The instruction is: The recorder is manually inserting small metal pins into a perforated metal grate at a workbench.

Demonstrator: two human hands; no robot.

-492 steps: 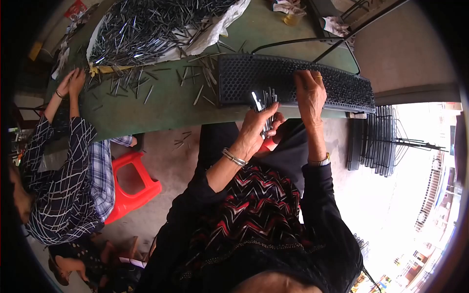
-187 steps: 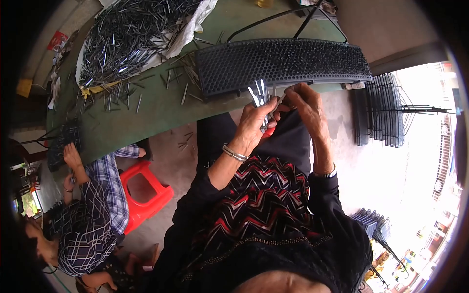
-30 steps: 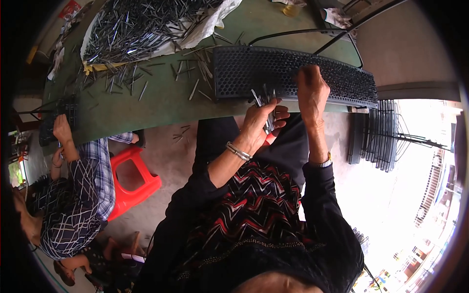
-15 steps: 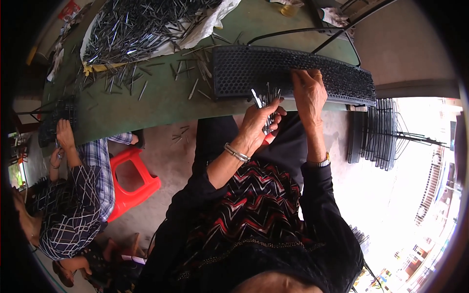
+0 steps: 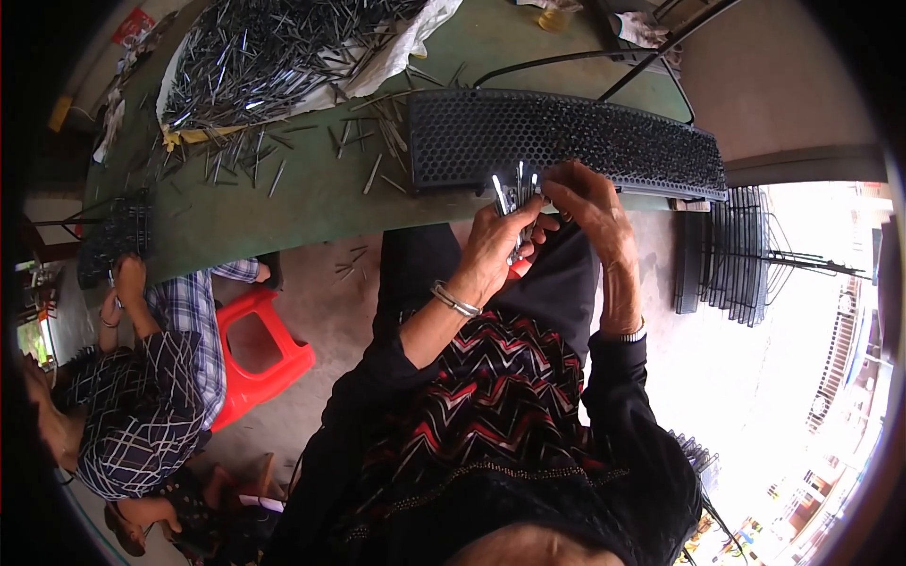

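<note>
My left hand [image 5: 497,241] is closed round a bundle of thin metal strips [image 5: 503,195], their shiny ends sticking up above the thumb. Close on its right, my right hand [image 5: 590,203] has its fingertips drawn together beside the bundle; whether they pinch a strip is hidden. Just beyond both hands lies a long black rack [image 5: 472,132] with a honeycomb of holes, at the table's near edge. Small pieces crowd the holes of its middle and right part, while the left part shows bare holes. A bent black metal frame rises behind the rack.
A large heap of dark strips [image 5: 274,57] lies on a white sack on the green table [image 5: 311,203], with loose strips scattered around. At left, a co-worker [image 5: 132,406] handles another rack beside a red stool [image 5: 264,349]. More black racks [image 5: 736,255] are stacked at right.
My right hand has come back from the rack toward the strips in my left hand. My left hand stays nearly in place. The co-worker's hands have shifted slightly lower.
</note>
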